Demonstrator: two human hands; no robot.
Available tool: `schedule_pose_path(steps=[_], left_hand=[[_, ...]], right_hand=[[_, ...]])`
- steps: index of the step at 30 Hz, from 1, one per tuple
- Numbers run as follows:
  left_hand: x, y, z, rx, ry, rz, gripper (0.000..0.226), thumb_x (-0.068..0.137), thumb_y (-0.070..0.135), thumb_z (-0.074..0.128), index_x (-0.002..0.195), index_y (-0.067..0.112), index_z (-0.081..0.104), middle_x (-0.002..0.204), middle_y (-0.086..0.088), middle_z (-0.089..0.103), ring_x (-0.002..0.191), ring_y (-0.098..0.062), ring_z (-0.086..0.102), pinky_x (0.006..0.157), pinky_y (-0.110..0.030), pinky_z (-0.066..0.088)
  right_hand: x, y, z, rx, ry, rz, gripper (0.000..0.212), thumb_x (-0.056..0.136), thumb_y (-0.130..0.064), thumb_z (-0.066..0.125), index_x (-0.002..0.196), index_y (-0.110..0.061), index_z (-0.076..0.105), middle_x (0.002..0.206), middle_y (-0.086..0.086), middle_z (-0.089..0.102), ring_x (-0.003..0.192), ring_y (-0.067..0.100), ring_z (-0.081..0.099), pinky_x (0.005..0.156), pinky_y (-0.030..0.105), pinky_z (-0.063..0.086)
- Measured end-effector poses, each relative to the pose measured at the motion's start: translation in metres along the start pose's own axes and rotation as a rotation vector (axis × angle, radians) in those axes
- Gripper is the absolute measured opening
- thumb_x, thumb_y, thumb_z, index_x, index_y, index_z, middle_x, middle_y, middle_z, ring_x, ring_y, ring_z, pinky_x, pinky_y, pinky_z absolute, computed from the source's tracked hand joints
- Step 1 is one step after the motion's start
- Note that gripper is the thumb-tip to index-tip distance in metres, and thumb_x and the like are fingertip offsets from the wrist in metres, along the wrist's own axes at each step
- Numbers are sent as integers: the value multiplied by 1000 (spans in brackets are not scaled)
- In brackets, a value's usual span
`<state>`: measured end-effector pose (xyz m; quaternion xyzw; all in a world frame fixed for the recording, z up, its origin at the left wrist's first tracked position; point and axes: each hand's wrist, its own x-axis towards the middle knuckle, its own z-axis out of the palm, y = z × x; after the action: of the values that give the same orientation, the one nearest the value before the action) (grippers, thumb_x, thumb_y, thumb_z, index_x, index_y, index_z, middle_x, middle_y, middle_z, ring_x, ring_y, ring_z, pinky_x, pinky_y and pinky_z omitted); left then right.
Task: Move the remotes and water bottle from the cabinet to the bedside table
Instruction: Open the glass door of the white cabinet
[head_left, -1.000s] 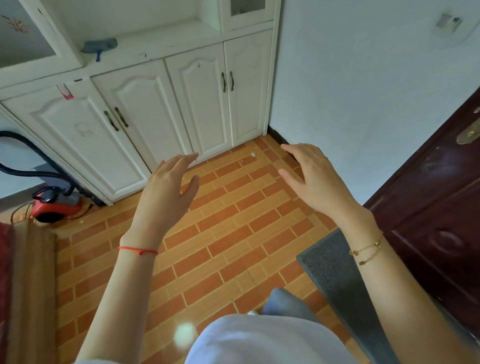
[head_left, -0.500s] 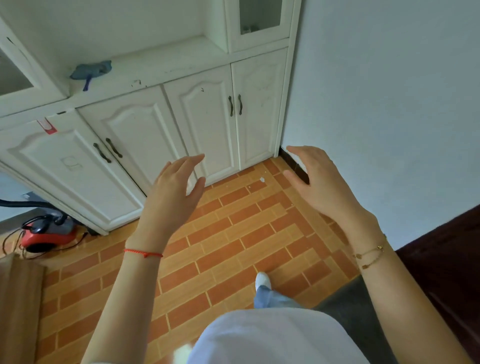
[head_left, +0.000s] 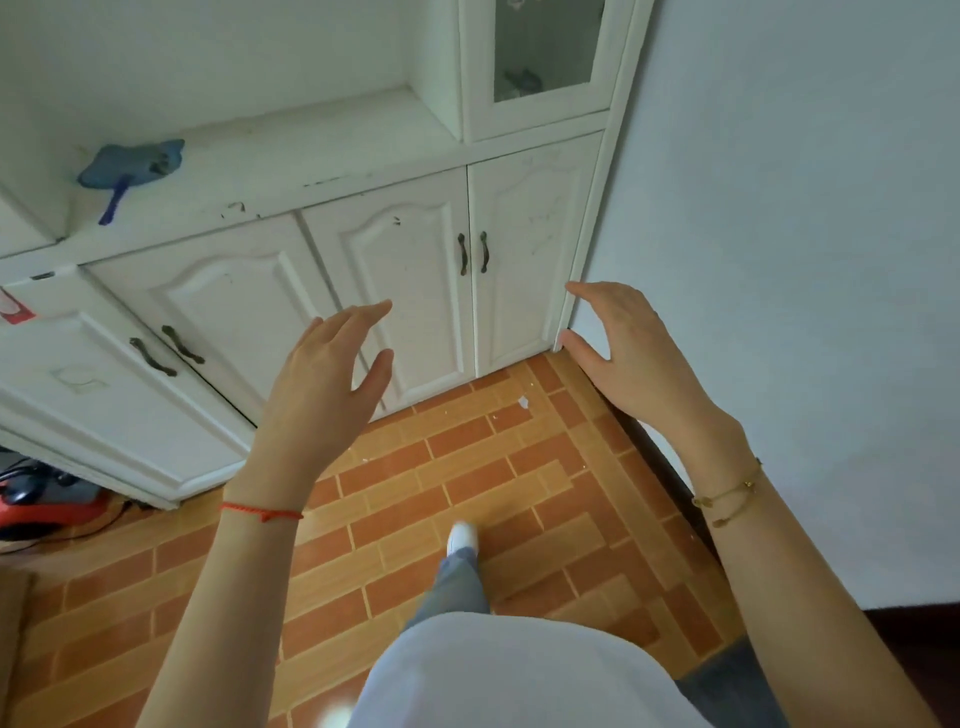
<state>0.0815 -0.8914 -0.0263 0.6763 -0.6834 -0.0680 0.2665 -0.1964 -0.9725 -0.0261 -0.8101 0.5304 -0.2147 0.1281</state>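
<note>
A white cabinet (head_left: 395, 270) with closed lower doors stands ahead against the wall, and its countertop ledge (head_left: 311, 156) runs across the top of the view. No remotes or water bottle show on it. My left hand (head_left: 327, 384) hovers in front of the lower doors, fingers apart and holding nothing. My right hand (head_left: 623, 353) is held out near the cabinet's right edge by the wall, also spread and empty. Both hands are apart from the cabinet.
A blue brush-like item (head_left: 130, 166) lies on the ledge at left. A glass-fronted upper door (head_left: 545, 47) is at top right. A red vacuum cleaner (head_left: 36, 499) sits on the orange tiled floor (head_left: 467, 478) at left. A white wall (head_left: 779, 260) is on the right.
I have walked closer to the cabinet, which now fills more of the view. The dark door and grey mat at the right have dropped out of sight. Both hands stay raised and empty.
</note>
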Motion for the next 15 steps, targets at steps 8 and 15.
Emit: schedule_pose_path(steps=[8, 15], left_hand=[[114, -54, 28, -23, 2, -48, 45, 98, 21, 54, 143, 18, 48, 138, -3, 57, 130, -25, 50, 113, -50, 37], [243, -101, 33, -37, 13, 6, 45, 98, 20, 54, 142, 17, 48, 137, -4, 58, 126, -26, 55, 109, -50, 42]], right_hand=[[129, 25, 45, 30, -4, 3, 50, 98, -35, 49, 144, -20, 39, 144, -1, 45, 137, 15, 34, 112, 31, 27], [261, 24, 61, 21, 44, -20, 48, 98, -33, 50, 143, -19, 41, 141, 0, 47, 134, 15, 37, 109, 24, 25]])
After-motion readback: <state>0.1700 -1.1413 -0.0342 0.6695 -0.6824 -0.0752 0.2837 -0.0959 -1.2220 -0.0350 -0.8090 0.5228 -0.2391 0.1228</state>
